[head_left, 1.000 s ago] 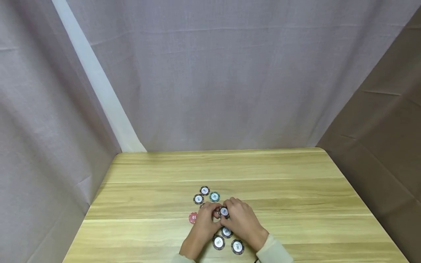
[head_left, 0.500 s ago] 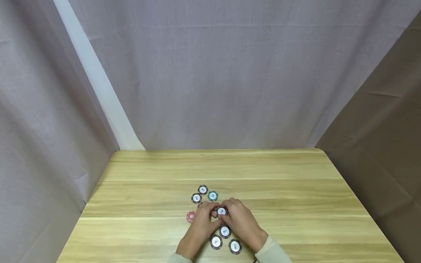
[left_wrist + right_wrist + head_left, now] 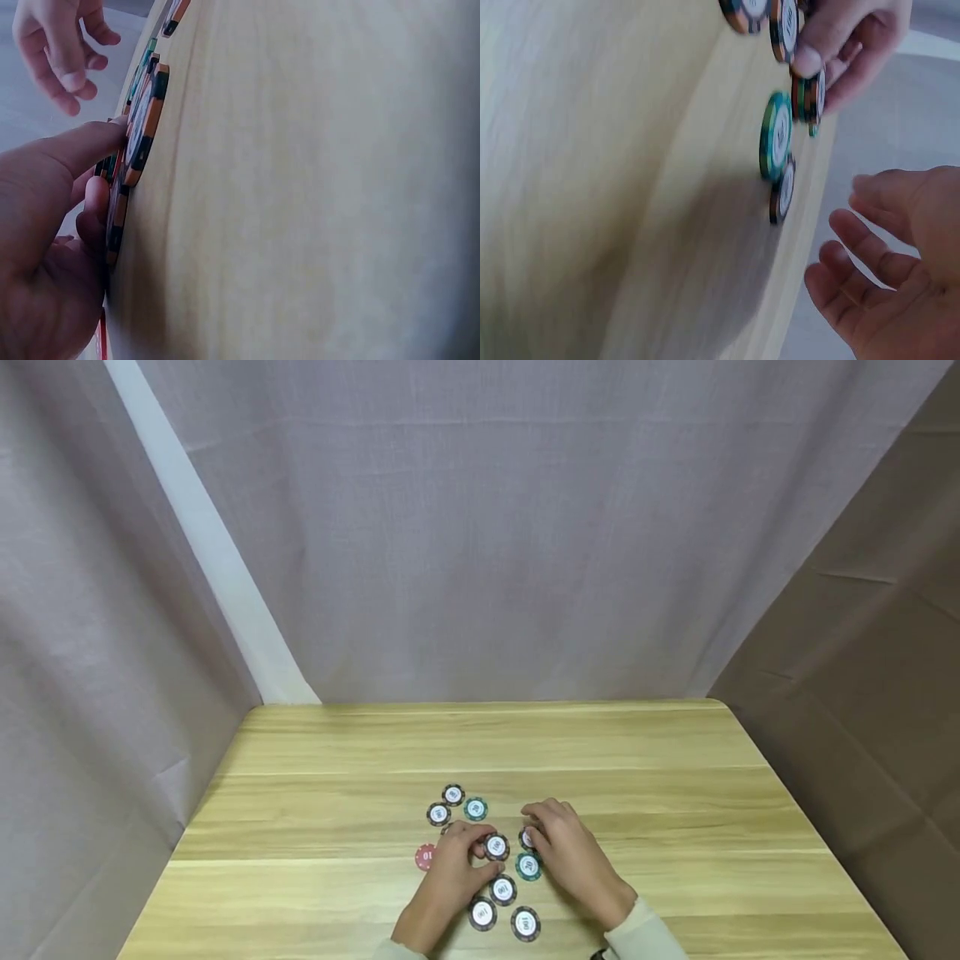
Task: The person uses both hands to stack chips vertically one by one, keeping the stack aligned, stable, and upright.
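Note:
My left hand (image 3: pixel 454 867) holds a short stack of poker chips (image 3: pixel 496 847) between thumb and fingers; a black chip marked 100 tops it. Seen from the right wrist, the stack (image 3: pixel 808 97) has black and green edges. My right hand (image 3: pixel 573 856) hovers with loosely bent fingers and nothing in them. It partly covers a black chip (image 3: pixel 527 838) in the head view, and in the right wrist view it is apart from that chip (image 3: pixel 783 191). A green chip (image 3: pixel 528 866) marked 20 lies right beside that one. Just nearer than the stack is another black chip (image 3: pixel 503 890).
Two more black chips (image 3: pixel 482 913) (image 3: pixel 526 924) lie near the front. Beyond my left hand are two black chips (image 3: pixel 453 795) (image 3: pixel 438 814) and a green one (image 3: pixel 476 808). A red chip (image 3: pixel 425 857) marked 10 sits left of it. Grey curtains (image 3: pixel 480 552) stand behind the wooden table (image 3: pixel 315 827).
My right hand has let go of the stack and moved off to the right, bringing the green chip and a black chip beside it into view. My left hand stays at the stack.

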`<state>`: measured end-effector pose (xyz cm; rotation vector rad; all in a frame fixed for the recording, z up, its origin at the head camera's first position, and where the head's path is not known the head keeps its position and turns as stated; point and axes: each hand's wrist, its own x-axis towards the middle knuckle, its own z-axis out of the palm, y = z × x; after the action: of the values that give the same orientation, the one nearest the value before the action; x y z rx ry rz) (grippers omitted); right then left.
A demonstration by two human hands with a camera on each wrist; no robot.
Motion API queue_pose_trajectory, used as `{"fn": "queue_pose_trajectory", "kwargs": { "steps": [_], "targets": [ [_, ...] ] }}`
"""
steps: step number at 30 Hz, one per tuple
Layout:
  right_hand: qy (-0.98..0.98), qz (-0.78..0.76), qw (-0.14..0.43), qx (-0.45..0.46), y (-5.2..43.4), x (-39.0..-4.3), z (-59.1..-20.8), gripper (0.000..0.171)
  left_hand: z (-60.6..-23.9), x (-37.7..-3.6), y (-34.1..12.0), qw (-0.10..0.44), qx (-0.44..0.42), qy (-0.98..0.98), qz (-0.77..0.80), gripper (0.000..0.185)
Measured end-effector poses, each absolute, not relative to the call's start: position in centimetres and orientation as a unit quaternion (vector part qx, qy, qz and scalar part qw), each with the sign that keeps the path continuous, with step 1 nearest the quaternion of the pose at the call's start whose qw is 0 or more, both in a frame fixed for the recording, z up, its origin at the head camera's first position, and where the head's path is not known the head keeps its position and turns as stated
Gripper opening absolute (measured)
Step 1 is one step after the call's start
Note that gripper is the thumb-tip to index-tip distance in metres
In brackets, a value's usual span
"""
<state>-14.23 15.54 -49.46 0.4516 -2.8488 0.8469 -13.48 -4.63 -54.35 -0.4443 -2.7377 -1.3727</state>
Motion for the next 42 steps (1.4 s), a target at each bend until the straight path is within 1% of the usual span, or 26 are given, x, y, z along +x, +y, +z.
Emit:
{"fn": "queue_pose_trajectory", "kwargs": {
  "steps": [4, 9, 16, 19, 24, 30, 36, 42],
  "targets": [
    [-0.944, 0.280, 0.054, 0.164, 16.4, -14.2, -49.4, 0.026, -54.3, -13.4, -4.7, 0.011, -0.137, -0.883, -0.449, 0.048],
    [-0.944, 0.282, 0.030, 0.170, 17.1, -13.8, -49.7, 0.033, -54.2, -13.4, -4.7, -0.003, -0.132, -0.880, -0.457, 0.049],
    [-0.940, 0.252, 0.008, 0.228, 17.6, -13.9, -50.7, 0.039, -54.3, -13.5, -4.8, -0.008, -0.128, -0.879, -0.460, 0.049],
    [-0.943, 0.233, 0.010, 0.237, 17.6, -14.1, -50.9, 0.039, -54.2, -13.6, -4.8, -0.011, -0.128, -0.881, -0.455, 0.049],
    [-0.943, 0.219, 0.018, 0.249, 17.7, -14.4, -51.0, 0.034, -54.1, -13.5, -4.8, -0.006, -0.129, -0.877, -0.463, 0.049],
    [-0.944, 0.215, 0.009, 0.248, 17.8, -14.8, -51.2, 0.034, -54.3, -13.4, -4.8, 0.004, -0.130, -0.870, -0.475, 0.049],
    [-0.949, 0.218, 0.012, 0.229, 17.7, -15.0, -51.5, 0.037, -54.2, -13.4, -4.9, 0.019, -0.131, -0.876, -0.464, 0.049],
    [-0.963, 0.194, 0.013, 0.187, 17.9, -15.0, -52.1, 0.033, -54.4, -13.4, -4.7, 0.006, -0.128, -0.874, -0.469, 0.050]
  ]
}}
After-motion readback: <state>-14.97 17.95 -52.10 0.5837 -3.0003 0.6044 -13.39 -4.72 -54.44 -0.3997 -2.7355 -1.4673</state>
